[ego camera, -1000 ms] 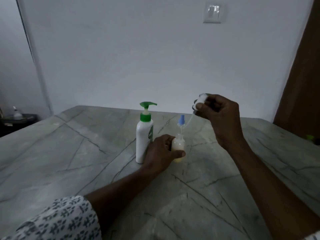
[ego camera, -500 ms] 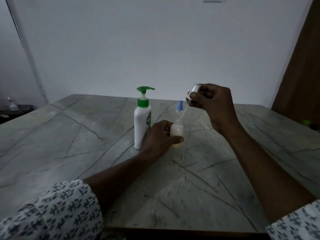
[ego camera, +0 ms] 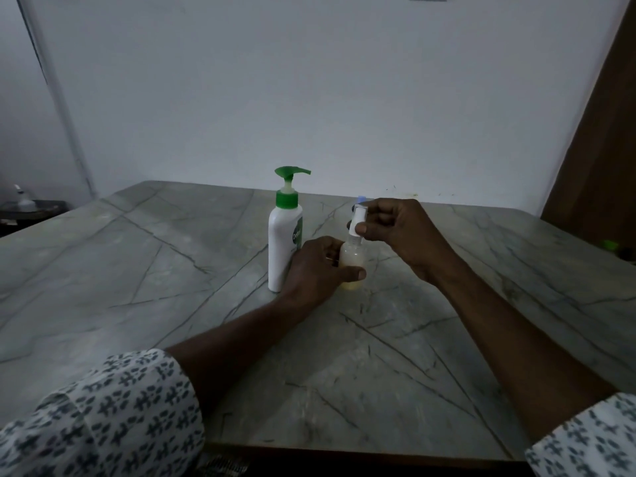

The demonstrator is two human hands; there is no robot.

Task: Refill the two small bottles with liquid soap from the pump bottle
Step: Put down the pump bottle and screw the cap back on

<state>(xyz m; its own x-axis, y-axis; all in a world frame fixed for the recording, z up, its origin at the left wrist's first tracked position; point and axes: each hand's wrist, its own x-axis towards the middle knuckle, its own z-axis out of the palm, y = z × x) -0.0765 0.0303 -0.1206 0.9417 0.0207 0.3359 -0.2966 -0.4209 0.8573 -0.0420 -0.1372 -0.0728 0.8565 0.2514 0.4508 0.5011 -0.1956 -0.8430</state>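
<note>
The white pump bottle (ego camera: 285, 242) with a green pump head carries a green label with white lettering. Only "De" reads clearly, and the rest curves out of sight. It stands upright on the veined grey table (ego camera: 137, 270), about midway between the left and right edges and nearer the far edge.

Just to its right stands a clear small bottle (ego camera: 351, 261) holding pale yellowish liquid. The left hand (ego camera: 315, 271) wraps around it, thumb across the front and fingers curled behind, steadying it on the tabletop. The right hand (ego camera: 395, 232) hovers above it with the wrist raised, pinching a white spray cap (ego camera: 358, 220) between thumb and fingertips. The cap is slightly tilted with its lower end at the bottle's neck, and I cannot tell whether it is seated.

Behind the cap, the blue tip of a second small bottle (ego camera: 360, 198) peeks out. Patterned sleeves (ego camera: 113, 418) cover both forearms at the near edge.
</note>
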